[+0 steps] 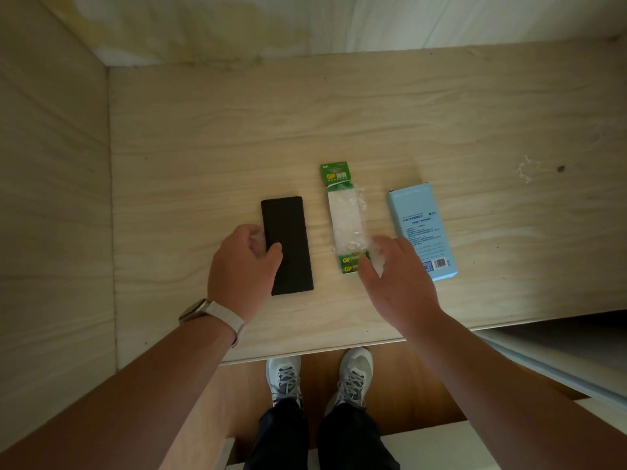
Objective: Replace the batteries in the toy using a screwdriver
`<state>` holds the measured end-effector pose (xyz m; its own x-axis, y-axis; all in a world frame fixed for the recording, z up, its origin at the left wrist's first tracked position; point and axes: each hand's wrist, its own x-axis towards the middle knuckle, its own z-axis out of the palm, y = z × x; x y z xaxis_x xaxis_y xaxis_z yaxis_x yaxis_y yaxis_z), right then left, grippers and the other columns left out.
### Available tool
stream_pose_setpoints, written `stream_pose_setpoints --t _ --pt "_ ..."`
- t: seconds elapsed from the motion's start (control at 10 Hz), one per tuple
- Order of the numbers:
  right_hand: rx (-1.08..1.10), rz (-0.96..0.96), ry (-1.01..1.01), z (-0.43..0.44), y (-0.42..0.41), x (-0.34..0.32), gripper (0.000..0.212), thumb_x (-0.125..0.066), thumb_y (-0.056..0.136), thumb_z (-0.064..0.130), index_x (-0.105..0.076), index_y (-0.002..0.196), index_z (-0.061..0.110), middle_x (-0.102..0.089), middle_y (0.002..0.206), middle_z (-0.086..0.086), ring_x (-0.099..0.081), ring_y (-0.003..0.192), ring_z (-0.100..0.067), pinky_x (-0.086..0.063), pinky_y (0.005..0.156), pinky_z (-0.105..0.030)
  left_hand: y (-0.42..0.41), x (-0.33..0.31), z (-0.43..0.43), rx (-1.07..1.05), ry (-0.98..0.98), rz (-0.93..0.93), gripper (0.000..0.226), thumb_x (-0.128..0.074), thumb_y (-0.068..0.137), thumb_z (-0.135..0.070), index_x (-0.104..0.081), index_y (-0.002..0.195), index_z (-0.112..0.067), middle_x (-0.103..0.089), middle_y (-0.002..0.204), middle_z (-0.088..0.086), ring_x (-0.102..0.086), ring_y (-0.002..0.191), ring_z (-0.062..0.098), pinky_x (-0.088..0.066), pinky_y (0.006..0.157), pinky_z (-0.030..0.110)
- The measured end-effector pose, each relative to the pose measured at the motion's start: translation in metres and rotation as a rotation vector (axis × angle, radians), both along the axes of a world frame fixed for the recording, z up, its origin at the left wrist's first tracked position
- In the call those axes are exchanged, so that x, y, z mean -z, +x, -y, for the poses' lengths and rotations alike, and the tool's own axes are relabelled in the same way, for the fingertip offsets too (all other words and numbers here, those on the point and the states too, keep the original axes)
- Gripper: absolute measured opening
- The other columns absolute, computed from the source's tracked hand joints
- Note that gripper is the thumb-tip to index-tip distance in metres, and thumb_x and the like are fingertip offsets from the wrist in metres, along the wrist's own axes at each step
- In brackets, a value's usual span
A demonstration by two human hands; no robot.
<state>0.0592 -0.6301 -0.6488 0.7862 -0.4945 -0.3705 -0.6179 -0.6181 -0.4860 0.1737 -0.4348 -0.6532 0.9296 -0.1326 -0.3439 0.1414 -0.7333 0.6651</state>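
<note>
Left hand (244,262): curled onto the left long edge of a flat black case (288,245), thumb lying across its top face, fingers tucked at the edge, a grip. Pale-strapped watch (200,313) on that wrist. Right hand (397,276): reaches over the near end of the battery pack (344,215), fingers fairly straight, thumb held apart; crumpled clear plastic shows between thumb and forefinger, but I cannot tell whether I pinch it or only touch it. Green batteries (351,261) sit at that near end, just beside my thumb; the pack's green card header points away from me. Case, pack and a light blue box (422,232) lie side by side, apart, on the pale wooden table (339,113), box farthest right. Below the table edge, my grey laced shoes (285,374) on a brown floor.
</note>
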Motion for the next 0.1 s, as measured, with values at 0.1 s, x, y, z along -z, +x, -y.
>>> stream_pose_setpoints --t 0.1 --pt "-0.014 -0.039 -0.016 0.0039 -0.0080 -0.0241 0.046 -0.051 0.095 0.042 -0.049 0.137 0.022 -0.052 0.123 0.002 -0.053 0.112 -0.020 -0.050 0.084 -0.037 0.0011 -0.0292 -0.0068 0.037 0.033 0.012 0.035 -0.067 0.094 -0.029 -0.060 0.126 -0.017 -0.067 0.104 0.000 -0.063 0.087 0.013 -0.039 0.065 0.017"
